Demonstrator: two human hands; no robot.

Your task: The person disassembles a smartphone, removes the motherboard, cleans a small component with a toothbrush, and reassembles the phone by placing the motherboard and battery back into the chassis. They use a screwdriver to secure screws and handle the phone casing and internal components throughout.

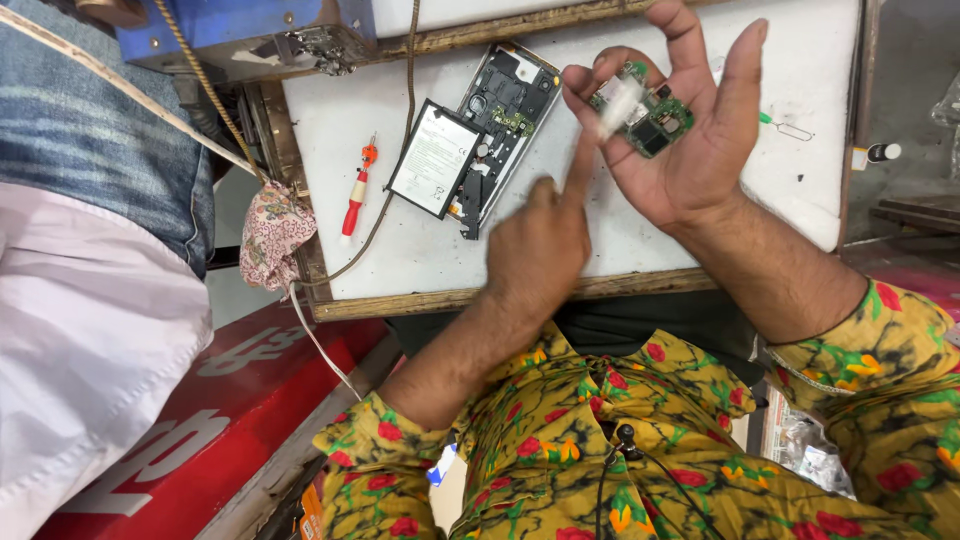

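My right hand (690,140) is raised palm-up over the white work mat (400,250), cradling a small green circuit board (650,115) between thumb and fingers. My left hand (540,245) is curled, its index finger stretched up to a blurred white piece (615,105) on the board's left end. To the left on the mat lies an opened phone body (505,115), with a flat battery (435,160) beside it.
A red-handled screwdriver (355,195) lies at the mat's left, a green-tipped pin (785,128) at its right. A cable (405,120) crosses the mat. A floral cloth (270,235) hangs off the bench corner. Another person in denim (90,150) stands at the left.
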